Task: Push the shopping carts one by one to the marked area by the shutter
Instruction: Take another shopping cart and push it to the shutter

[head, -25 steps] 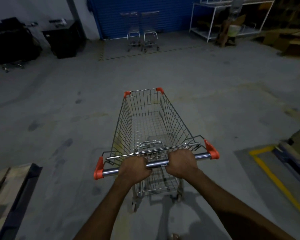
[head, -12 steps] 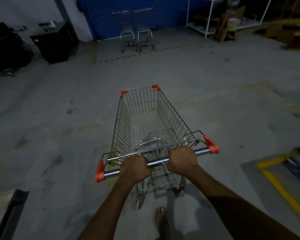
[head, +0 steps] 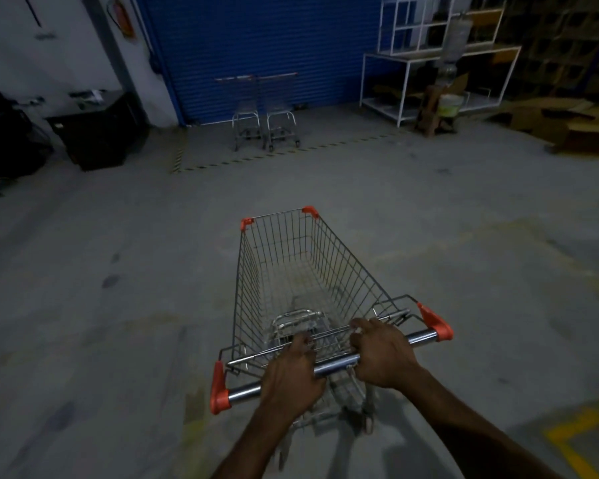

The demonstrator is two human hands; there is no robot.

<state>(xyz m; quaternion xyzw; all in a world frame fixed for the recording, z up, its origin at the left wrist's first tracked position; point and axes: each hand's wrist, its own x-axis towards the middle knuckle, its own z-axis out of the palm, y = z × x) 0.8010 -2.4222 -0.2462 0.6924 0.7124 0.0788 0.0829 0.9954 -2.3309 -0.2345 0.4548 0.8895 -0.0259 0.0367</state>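
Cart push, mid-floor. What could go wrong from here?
1. Two parked carts stand inside the striped line by the shutter, dead ahead; the pushed cart may ram them unless slowed.
2. The left hand and right hand grip the handle close together near its middle, so steering leverage is small and the cart may veer.
3. Dim light makes the line easy to miss.

An empty silver wire shopping cart with orange corner caps (head: pixel 291 271) stands upright on its wheels at 6 o'clock, nose aimed toward 12 o'clock; its chrome handle bar with orange end pieces (head: pixel 336 366) is gripped by the left hand (head: pixel 291 378) and the right hand (head: pixel 381 354); two more silver wire carts (head: pixel 246 112) stand side by side at 12 o'clock, inside the floor area marked by yellow-and-black striped tape (head: pixel 256 159), close against the closed blue ribbed roller shutter (head: pixel 256 46).
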